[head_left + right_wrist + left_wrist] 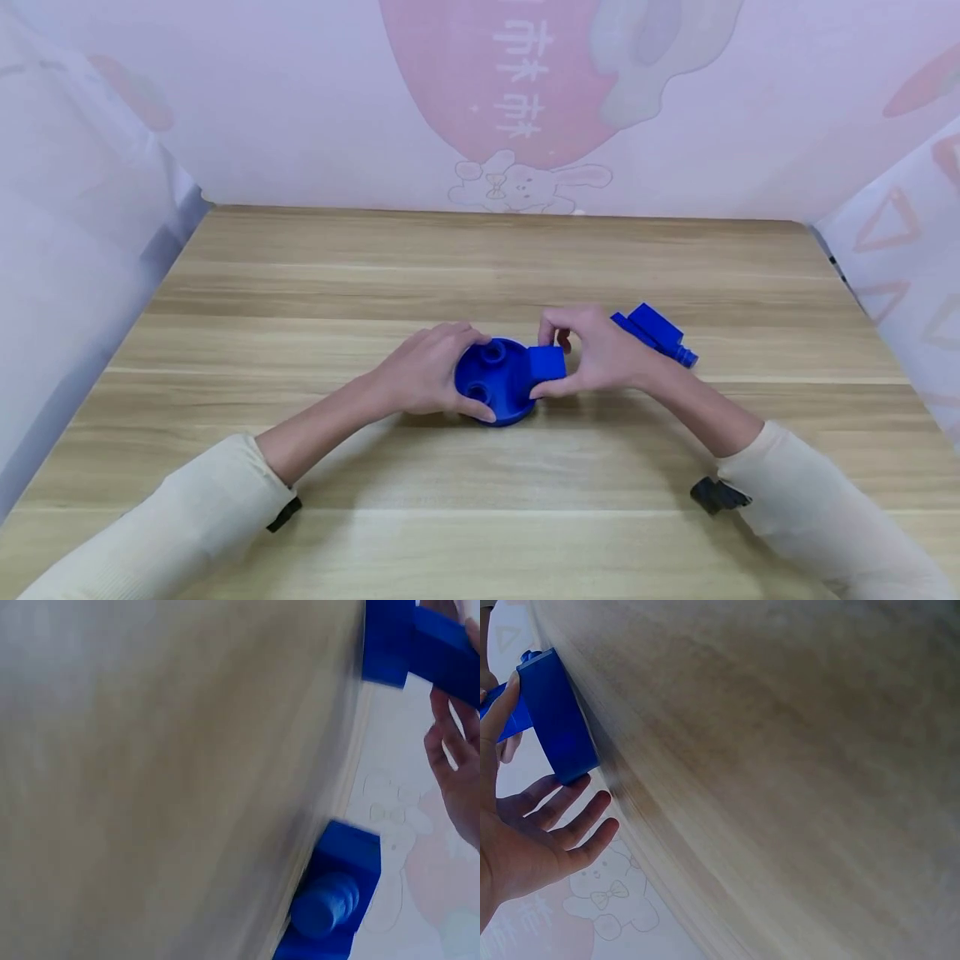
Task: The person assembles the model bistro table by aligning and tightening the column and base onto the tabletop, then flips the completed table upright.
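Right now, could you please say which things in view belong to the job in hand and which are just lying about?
In the job:
round blue dish, held by the left hand
blue block, pinched by the right hand

Lying about:
blue part with a knob, in neither hand; may belong too

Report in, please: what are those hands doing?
Left fingers gripping round blue dish. Right fingers pinching blue block at dish's right edge. Other blue pieces lie beyond, apparently not in the way.

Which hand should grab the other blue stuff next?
Probably the right hand: the other blue stuff lies near its wrist, though it pinches a block. The left hand is farther, gripping the dish.
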Available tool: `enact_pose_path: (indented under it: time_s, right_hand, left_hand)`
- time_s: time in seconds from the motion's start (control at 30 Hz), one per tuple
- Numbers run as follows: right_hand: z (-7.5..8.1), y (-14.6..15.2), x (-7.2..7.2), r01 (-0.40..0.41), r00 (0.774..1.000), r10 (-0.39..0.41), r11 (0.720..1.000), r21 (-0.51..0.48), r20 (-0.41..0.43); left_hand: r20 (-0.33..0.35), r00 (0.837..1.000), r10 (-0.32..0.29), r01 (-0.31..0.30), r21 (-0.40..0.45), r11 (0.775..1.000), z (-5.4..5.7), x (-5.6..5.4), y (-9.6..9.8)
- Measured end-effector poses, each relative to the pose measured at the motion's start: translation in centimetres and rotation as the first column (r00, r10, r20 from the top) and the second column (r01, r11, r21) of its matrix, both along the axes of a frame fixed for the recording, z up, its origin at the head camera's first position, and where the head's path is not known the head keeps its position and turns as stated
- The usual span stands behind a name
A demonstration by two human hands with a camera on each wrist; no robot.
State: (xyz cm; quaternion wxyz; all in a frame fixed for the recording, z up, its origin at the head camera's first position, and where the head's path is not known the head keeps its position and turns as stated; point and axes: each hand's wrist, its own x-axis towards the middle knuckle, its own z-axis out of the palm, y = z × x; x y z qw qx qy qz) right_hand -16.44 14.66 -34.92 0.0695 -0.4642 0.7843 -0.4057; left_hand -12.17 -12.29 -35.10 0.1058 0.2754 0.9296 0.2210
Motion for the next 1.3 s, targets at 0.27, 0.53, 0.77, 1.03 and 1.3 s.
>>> enact_pose_path:
  time_s: [0.27, 0.53, 0.77, 1.03, 1.3]
  right_hand:
    - [0.9, 0.6, 0.0, -0.158, 0.983, 0.146, 0.981, 0.111, 0.114]
    - [1.4, 0.8, -0.2, -0.18, 0.966, 0.164, 0.982, 0.063, 0.201]
    - [1.2, 0.7, 0.0, -0.129, 0.979, 0.116, 0.989, 0.071, 0.166]
    - [0.3, 0.7, 2.5, 0.093, 0.987, -0.094, 0.996, 0.017, 0.129]
    - [0.9, -0.4, 4.0, 0.269, 0.963, -0.267, 0.955, 0.124, -0.036]
  left_hand:
    - [-0.01, 1.0, -0.009, 0.009, 0.015, 1.0, -0.2, -0.1, 0.0]
    - [0.002, 1.0, -0.007, 0.007, 0.009, 1.0, -0.1, 0.0, 0.0]
    - [0.004, 1.0, -0.004, 0.004, 0.01, 1.0, -0.2, 0.0, 0.0]
    - [-0.021, 1.0, -0.01, 0.011, 0.021, 1.0, -0.3, 0.1, -0.1]
    - [-0.028, 1.0, 0.0, 0.001, 0.033, 0.999, -0.3, 0.1, 0.0]
